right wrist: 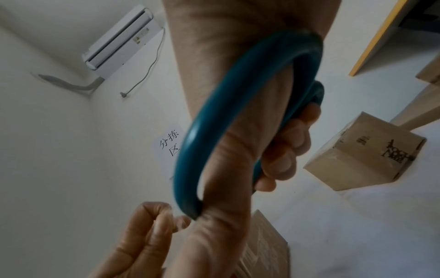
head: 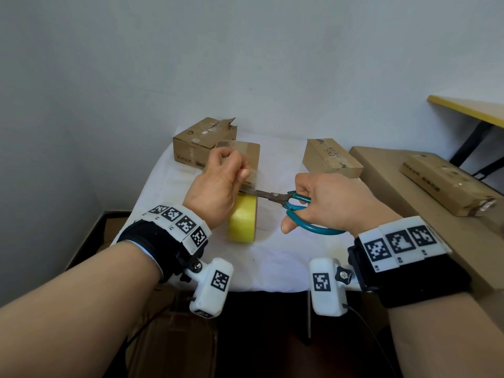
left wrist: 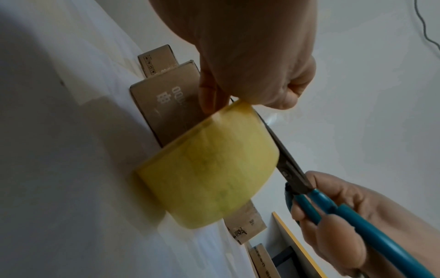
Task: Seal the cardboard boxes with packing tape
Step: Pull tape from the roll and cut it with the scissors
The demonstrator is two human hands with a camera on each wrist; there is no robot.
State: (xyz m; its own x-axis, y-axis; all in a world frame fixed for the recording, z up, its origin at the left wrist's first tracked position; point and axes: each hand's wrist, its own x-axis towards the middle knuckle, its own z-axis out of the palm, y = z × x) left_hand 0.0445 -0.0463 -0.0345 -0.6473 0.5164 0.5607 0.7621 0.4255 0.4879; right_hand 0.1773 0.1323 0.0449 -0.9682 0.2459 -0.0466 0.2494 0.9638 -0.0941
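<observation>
Yellow tape roll [head: 243, 218] stands on edge on the white table [head: 272, 263] before the nearest cardboard box [head: 242, 154], left hand [head: 218, 184] pinching its pulled-up strip taut (barely visible) so the scissors [head: 283, 200], gripped in the right hand [head: 327, 200], can cut.

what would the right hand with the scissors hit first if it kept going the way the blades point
Most likely the left hand: the scissors in the right hand point straight at its palm, just above the yellow tape roll. Depth is unclear.
</observation>
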